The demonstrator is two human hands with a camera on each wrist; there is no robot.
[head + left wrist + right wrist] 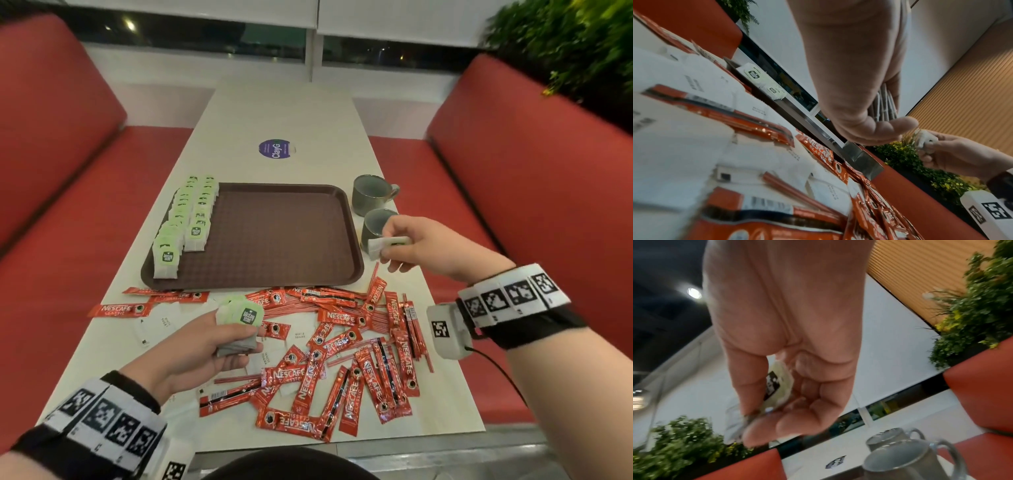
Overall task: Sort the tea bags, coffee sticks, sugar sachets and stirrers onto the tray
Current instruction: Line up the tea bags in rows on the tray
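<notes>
A brown tray [274, 240] lies mid-table with two rows of green-tagged tea bags [186, 222] along its left side. My left hand [205, 339] grips a stack of tea bags [239, 325] above the near pile, seen edge-on as a stack [882, 105] in the left wrist view. My right hand [407, 240] pinches a single tea bag [387, 245] above the table just right of the tray; its green tag [777, 382] shows between thumb and fingers. Red coffee sticks [342, 359], thin red stirrers [342, 305] and white sugar sachets [161, 325] lie scattered on the near half.
Two grey mugs [371, 195] [375, 224] stand right of the tray, close under my right hand. A round purple sticker [275, 149] sits on the far table. Red bench seats [513, 188] flank both sides; plants [565, 44] at the far right.
</notes>
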